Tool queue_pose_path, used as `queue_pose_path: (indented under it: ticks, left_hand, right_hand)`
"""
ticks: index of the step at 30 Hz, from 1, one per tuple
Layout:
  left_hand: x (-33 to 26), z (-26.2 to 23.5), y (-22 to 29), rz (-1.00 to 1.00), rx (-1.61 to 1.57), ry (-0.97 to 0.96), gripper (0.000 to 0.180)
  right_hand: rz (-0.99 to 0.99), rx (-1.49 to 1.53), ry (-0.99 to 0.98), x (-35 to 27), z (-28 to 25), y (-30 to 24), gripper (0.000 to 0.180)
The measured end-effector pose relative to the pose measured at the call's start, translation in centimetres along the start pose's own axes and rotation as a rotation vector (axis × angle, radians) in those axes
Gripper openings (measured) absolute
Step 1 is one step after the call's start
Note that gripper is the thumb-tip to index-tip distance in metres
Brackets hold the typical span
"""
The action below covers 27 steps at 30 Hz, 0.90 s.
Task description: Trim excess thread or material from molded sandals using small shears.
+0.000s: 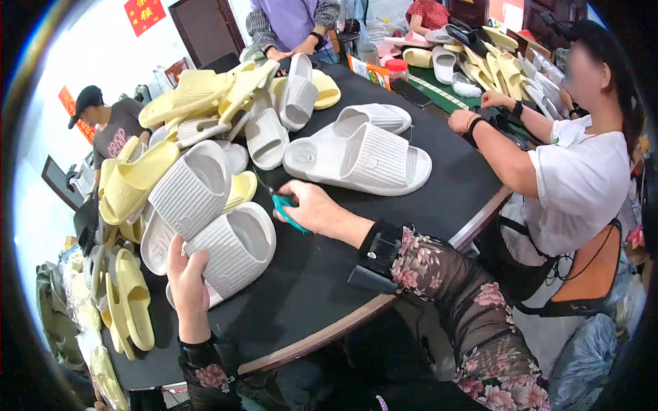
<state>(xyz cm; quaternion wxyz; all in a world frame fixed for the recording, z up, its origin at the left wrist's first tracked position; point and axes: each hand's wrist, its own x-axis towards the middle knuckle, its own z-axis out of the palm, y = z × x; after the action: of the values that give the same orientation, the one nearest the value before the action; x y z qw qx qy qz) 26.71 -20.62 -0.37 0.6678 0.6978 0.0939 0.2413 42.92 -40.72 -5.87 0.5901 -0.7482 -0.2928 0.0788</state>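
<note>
My left hand (186, 286) grips the near edge of a white ribbed slide sandal (233, 250) lying on the black table (322, 274). A little to its right, my right hand (312, 205) is closed around small teal-handled scissors (284, 205), their tip pointing left toward the sandal pile. Beyond my right hand rest two white sandals (363, 157), side by side. A heap of white and pale yellow sandals (205, 130) fills the table's left side.
A person in a white shirt (576, 185) sits at the right, hands on another table covered with sandals (493, 61). A person in purple (291, 24) stands at the far edge. More yellow sandals (127, 301) hang off the table's left side. A red-lidded jar (396, 68) stands behind.
</note>
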Motion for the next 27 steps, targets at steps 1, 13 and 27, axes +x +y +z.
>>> queue_pose_path:
  ticks: [1,13,27]
  left_hand:
    - [0.4,0.3,0.5,-0.012,0.004,0.04,0.056]
    - [8.6,11.0,7.0,0.024,0.048,-0.188,0.062]
    - [7.4,20.8,5.0,0.253,0.479,-0.561,0.048]
  right_hand:
    - [-0.038,-0.026,0.001,-0.1,-0.1,0.1,0.041]
    - [-0.071,-0.093,-0.148,0.1,0.4,0.8,0.049]
    - [-0.086,0.107,-0.188,0.0,1.0,0.4,0.034]
